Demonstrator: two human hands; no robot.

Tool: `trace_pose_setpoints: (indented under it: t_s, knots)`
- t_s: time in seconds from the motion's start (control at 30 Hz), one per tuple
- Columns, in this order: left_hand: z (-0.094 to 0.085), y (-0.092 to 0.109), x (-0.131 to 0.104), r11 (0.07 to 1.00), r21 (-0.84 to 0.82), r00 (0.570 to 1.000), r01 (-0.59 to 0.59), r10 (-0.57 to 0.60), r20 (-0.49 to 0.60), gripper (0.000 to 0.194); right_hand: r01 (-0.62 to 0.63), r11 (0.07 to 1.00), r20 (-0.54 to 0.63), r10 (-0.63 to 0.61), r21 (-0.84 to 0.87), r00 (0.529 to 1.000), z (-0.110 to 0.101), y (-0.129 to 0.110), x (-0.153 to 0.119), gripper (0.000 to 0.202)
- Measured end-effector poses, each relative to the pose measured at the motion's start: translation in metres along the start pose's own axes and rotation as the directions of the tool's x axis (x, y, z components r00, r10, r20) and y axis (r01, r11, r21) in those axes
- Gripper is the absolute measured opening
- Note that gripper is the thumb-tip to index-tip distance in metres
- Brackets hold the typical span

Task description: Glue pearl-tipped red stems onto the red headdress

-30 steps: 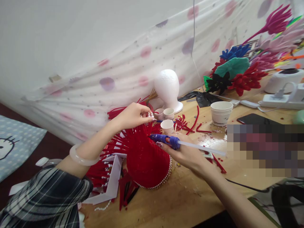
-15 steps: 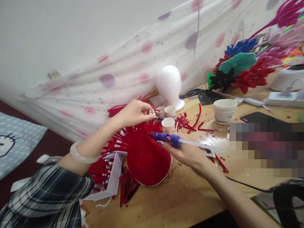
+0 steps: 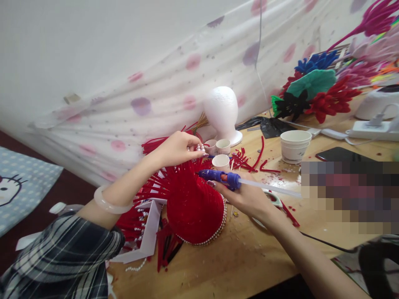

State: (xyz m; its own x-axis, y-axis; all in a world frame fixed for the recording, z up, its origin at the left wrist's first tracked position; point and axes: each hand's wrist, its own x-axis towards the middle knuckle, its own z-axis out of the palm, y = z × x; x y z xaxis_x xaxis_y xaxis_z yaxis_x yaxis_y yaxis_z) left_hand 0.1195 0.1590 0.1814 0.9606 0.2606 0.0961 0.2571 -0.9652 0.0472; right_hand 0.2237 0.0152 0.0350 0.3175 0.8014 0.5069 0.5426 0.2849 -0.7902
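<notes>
My left hand (image 3: 181,147) pinches white beads (image 3: 199,148); to its right, my right hand (image 3: 251,198) grips the glue gun (image 3: 232,180), best held steady beside the red headpiece (image 3: 195,214).

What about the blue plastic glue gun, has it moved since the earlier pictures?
Yes, slightly: the glue gun has shifted up and rightward in the picture, closer to the stationary small white paper cup.

Headpiece (image 3: 196,214) deep red, rim beads (image 3: 223,220) white; glue gun (image 3: 215,176) blue. Sleeve (image 3: 62,253) dark-and-white plaid. Curtain (image 3: 168,87) white, pink and purple spots.
</notes>
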Motion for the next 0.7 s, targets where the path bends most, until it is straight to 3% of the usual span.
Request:
trace_pose_setpoints:
  t_s: [0.3, 0.5, 0.7]
  knots:
    - [0.0005, 0.0008, -0.0003, 1.0, -0.021, 1.0, 0.009, -0.009, -0.001, 0.027, 0.038, 0.999, 0.01, -0.038, 0.007, 0.999, -0.0009, -0.0033, 0.0015, 0.022]
    - [0.0006, 0.0009, -0.0002, 0.999, -0.038, 1.0, 0.002, -0.001, 0.002, 0.03, 0.073, 0.995, -0.047, -0.076, -0.061, 0.996, -0.0014, -0.0046, -0.0011, 0.018]
    - [0.0006, 0.0009, 0.0011, 0.999, -0.037, 1.0, 0.004, -0.004, 0.001, 0.028, 0.065, 0.989, 0.009, -0.064, -0.129, 0.998, 0.0008, -0.0002, -0.0041, 0.026]
